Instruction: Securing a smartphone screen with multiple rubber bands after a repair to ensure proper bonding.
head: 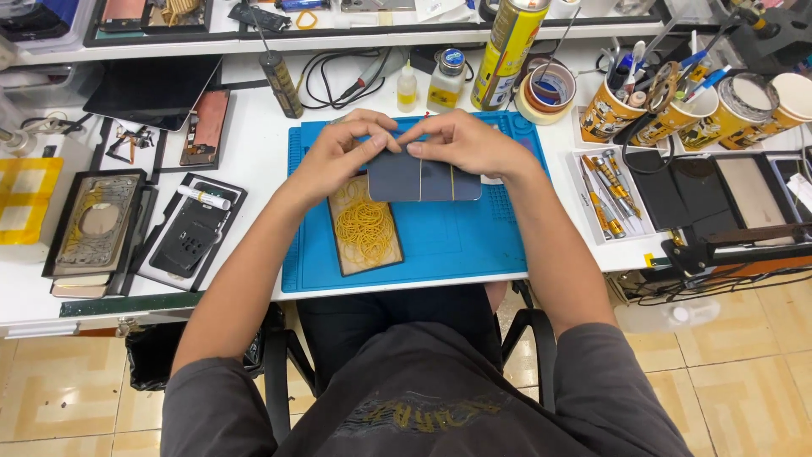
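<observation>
a person sits at a white surface (pixel 254 161), seen from above, both bare arms reaching forward. the left hand (pixel 342 152) and the right hand (pixel 461 142) meet over a blue work mat (pixel 474 237), fingertips almost touching each other. both hands are closed in a pinch on the far edge of a dark, flat rectangular phone (pixel 423 179), which lies flat on the mat with thin yellow rubber bands wrapped across it. just beneath the left hand, partly under the phone, sits a shallow dark tray of loose yellow rubber bands (pixel 365 228). beyond the hands stand two small bottles (pixel 430 83), a tall yellow spray can (pixel 506 51) and rolls of tape (pixel 545 93). well out past the right hand, a white tray of screwdrivers (pixel 602 196) lies on the surface, with paper cups full of tools (pixel 668 106) behind it. well out past the left hand lie a black phone back cover with a white tube on it (pixel 193 227) and a dark framed panel (pixel 95 224).
</observation>
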